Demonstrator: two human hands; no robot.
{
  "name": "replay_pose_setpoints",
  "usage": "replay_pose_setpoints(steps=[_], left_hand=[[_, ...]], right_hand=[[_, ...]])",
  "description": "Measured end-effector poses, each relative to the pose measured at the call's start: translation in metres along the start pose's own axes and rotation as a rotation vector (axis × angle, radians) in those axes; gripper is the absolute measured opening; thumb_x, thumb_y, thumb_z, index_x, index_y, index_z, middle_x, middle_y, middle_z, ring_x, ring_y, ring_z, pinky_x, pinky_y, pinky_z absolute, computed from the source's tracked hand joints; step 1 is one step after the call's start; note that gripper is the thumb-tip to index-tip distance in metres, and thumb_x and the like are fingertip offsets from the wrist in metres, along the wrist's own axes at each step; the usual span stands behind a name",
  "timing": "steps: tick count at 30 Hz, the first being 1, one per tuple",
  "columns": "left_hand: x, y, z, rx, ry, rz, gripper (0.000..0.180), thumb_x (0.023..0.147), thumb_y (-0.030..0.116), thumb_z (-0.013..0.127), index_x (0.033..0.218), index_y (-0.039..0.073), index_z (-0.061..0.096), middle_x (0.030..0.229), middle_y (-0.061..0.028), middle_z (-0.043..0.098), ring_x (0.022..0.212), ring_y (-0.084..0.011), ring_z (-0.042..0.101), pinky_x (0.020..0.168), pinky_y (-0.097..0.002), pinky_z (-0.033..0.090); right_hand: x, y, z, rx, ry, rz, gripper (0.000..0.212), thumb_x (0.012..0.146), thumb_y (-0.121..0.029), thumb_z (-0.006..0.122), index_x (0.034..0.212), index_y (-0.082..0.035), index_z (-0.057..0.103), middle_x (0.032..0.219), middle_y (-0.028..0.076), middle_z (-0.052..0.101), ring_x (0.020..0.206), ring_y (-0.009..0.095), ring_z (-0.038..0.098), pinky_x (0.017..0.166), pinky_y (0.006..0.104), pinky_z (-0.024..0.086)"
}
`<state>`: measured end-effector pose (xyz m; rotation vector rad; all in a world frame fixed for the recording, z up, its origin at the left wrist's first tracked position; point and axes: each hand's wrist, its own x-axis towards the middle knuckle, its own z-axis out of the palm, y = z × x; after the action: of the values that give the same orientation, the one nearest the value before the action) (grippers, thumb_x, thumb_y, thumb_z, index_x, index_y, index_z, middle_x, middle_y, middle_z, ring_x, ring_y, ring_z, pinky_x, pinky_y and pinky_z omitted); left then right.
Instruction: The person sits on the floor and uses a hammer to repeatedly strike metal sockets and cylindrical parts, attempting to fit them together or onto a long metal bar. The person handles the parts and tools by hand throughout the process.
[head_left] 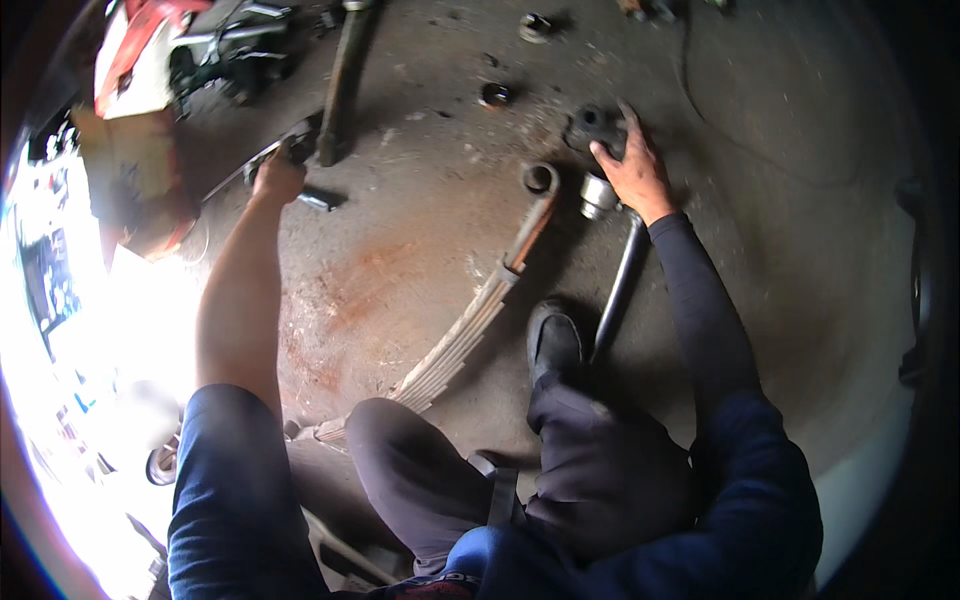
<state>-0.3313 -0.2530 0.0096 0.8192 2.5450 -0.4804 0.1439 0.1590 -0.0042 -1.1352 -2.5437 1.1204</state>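
Observation:
My left hand (pixel 280 178) is closed round a dark tool (pixel 297 143) at the upper left, whose kind I cannot make out. My right hand (pixel 637 175) has its thumb and forefinger spread about a dark round metal part with a hole (pixel 590 122); its other fingers are mostly hidden. Just below that hand, a silver socket (pixel 598 197) sits by the upper end of a long metal bar (pixel 621 285). Between my arms lies a curved leaf spring (pixel 462 335), its rolled eye (pixel 540 180) at the far end.
A ring-shaped part (pixel 495 95) and a small round metal part (pixel 535 27) lie farther off. A thick bar (pixel 345 85) stretches beyond my left hand. Tools and a cardboard box (pixel 135 175) crowd the left. My shoe (pixel 554 340) stands between spring and long bar. A thin cable (pixel 700 110) curves at right.

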Motion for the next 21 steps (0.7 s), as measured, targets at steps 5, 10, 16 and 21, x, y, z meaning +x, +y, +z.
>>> replay_pose_setpoints(steps=[5,10,16,21], left_hand=[[0.014,0.016,-0.007,-0.041,0.052,-0.150,0.041,0.104,0.034,0.065,0.140,0.015,0.060,0.126,-0.0290,0.075,0.123,-0.0455,0.073,0.103,-0.0532,0.058],[-0.032,0.048,-0.035,-0.405,0.350,-0.205,0.031,0.105,0.033,0.071,0.131,0.017,0.064,0.114,-0.0251,0.079,0.107,-0.0466,0.076,0.090,-0.0569,0.058],[-0.123,0.212,-0.072,-1.314,-0.182,0.351,0.045,0.108,0.025,0.074,0.143,0.002,0.059,0.107,-0.0105,0.080,0.081,-0.0134,0.072,0.070,-0.0291,0.058],[-0.138,0.314,-0.065,-1.322,-0.414,0.392,0.043,0.105,0.025,0.079,0.136,0.001,0.062,0.104,-0.0129,0.080,0.082,-0.0159,0.077,0.073,-0.0332,0.063]], right_hand=[[-0.081,0.028,-0.029,-0.082,0.132,-0.015,0.069,0.102,-0.029,0.077,0.159,-0.005,0.047,0.149,0.026,0.062,0.138,0.043,0.060,0.115,0.0479,0.049],[-0.170,0.047,-0.027,-0.209,0.154,0.211,0.075,0.099,-0.038,0.079,0.155,0.001,0.048,0.146,0.030,0.062,0.137,0.048,0.060,0.114,0.0500,0.049],[-0.174,0.008,0.014,-0.269,0.187,0.160,0.078,0.087,-0.033,0.087,0.151,-0.006,0.051,0.142,0.027,0.057,0.134,0.048,0.054,0.110,0.0552,0.049],[-0.116,-0.013,0.016,-0.497,0.152,-0.132,0.100,0.078,-0.036,0.093,0.162,-0.011,0.045,0.153,0.024,0.051,0.140,0.046,0.049,0.120,0.0598,0.039]])
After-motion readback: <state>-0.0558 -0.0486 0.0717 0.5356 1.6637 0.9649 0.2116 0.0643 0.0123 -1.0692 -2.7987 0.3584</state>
